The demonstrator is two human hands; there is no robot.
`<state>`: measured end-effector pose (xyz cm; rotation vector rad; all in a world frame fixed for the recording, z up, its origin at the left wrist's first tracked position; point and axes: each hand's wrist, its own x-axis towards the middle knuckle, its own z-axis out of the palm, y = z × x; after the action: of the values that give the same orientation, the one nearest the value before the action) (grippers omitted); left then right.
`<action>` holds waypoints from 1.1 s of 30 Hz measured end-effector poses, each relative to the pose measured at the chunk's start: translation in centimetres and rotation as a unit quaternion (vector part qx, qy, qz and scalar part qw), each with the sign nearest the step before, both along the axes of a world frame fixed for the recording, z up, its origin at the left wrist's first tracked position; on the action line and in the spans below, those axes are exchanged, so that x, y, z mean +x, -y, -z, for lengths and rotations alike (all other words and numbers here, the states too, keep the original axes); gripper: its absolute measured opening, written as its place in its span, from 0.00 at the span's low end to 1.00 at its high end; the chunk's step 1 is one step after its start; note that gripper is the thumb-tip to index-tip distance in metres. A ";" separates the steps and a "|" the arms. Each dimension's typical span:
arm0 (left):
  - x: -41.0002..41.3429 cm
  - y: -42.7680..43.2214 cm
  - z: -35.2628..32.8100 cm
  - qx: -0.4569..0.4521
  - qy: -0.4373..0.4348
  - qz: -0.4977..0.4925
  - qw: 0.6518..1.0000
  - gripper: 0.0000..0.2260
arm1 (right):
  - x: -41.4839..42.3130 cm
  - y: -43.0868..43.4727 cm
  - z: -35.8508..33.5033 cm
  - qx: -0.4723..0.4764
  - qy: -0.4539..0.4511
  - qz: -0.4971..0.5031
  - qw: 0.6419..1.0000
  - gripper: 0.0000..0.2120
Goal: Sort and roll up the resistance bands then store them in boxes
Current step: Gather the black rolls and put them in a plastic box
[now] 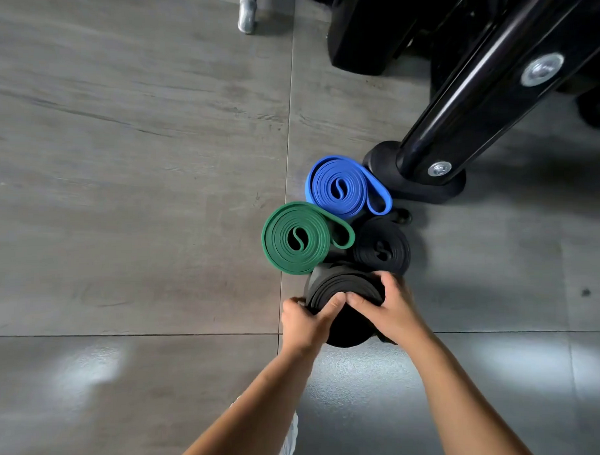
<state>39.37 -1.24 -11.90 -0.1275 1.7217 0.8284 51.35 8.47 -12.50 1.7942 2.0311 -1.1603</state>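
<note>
Head view, looking straight down at the floor (124,153). Both bare forearms enter from the bottom edge and converge just below the centre of the frame.

Left hand (304,321): fingers curled round the left side of a black band roll (340,286), thumb laid across its coiled face.
Right hand (389,308): thumb pressed on the same face, tip touching the left thumb; the other fingers wrap over the roll's right edge. Fingertips on the far side are hidden.
The roll is gripped between both hands with its coils facing up. Cannot tell whether its underside touches the floor.

Count of rolled bands: 4.
- Blue roll (339,188): 1, lying flat above centre, loose tail end looped out to the right.
- Green roll (296,237): 1, flat, lower left of the blue one and touching it, tail end looped to the right.
- Black: 2, the held one and a second black roll (383,249) flat on the floor, just right of the green.

Blue roll sits beside the rubber foot (415,183) of a black machine frame (466,114), upper right. One metal tube end (247,11) at the top edge.
</note>
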 end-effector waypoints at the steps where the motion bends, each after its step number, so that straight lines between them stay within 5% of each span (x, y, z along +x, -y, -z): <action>1: -0.3 0.0 -0.1 0.020 0.046 -0.033 0.998 0.34 | -0.2 -0.2 -0.2 -0.022 -0.012 0.028 0.999 0.29; 7: -1.4 0.4 0.4 0.002 0.112 -0.011 0.994 0.49 | -0.2 0.9 -1.4 -0.132 -0.145 0.104 0.975 0.09; 12: 0.0 0.2 -0.8 -0.010 0.003 0.088 0.996 0.41 | 2.3 3.3 -2.3 -0.123 -0.143 0.217 0.958 0.21; 17: 2.7 -4.6 -1.6 0.035 -0.004 0.116 0.993 0.36 | 4.4 -1.3 -3.0 -0.079 -0.159 0.307 0.935 0.19; 21: 3.1 -7.2 -1.1 0.045 0.009 0.079 0.996 0.38 | 4.3 -5.0 -3.0 -0.074 -0.138 0.243 0.957 0.17; 26: 3.5 -8.6 -0.3 0.052 0.063 0.034 0.996 0.36 | 3.2 -10.5 -3.2 -0.086 -0.105 0.112 0.984 0.34; 30: 4.2 -9.9 -0.4 0.031 0.084 -0.015 0.996 0.38 | 2.2 -13.5 -2.9 -0.107 -0.037 0.016 0.993 0.34; 33: 4.2 -9.9 0.2 0.078 0.118 -0.046 0.989 0.40 | 1.6 -14.7 -2.8 -0.130 0.007 -0.038 0.991 0.50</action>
<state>43.55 8.64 -12.14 -0.1929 1.4321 0.9723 52.95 23.22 -9.71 1.5814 1.8260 -1.3167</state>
